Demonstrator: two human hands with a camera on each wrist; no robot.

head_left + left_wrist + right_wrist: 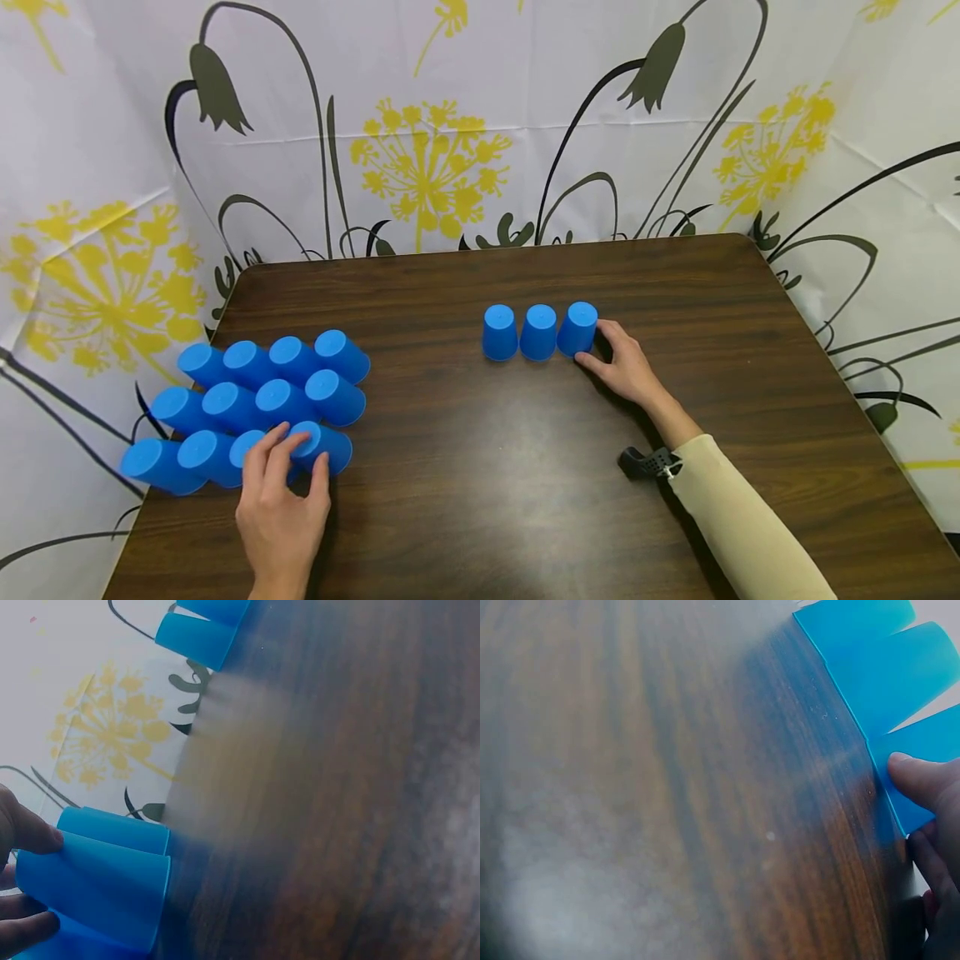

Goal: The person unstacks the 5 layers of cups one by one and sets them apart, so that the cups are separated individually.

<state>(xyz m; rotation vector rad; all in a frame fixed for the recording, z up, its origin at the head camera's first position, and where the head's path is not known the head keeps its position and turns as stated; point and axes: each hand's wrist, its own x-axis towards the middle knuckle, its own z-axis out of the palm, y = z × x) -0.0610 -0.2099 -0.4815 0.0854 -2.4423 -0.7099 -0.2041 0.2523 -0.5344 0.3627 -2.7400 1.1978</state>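
In the head view, three upside-down blue cups stand side by side in a short row on the dark wooden table [480, 508]. My right hand [630, 371] holds the rightmost cup [577, 330] between thumb and fingers. The right wrist view shows its thumb [913, 776] against that cup's side near the rim. At the left, several more inverted blue cups [231, 406] form three close rows. My left hand [281, 508] reaches over the front row and grips its right-end cup [330, 448], thumb and fingers on opposite sides of that cup [101, 889].
The middle cup [538, 333] and left cup [499, 333] of the short row stand beside the held one. Behind the table's far edge hangs a white cloth [300, 192] with yellow and grey flowers. A black wrist strap [648, 463] sits at my right cuff.
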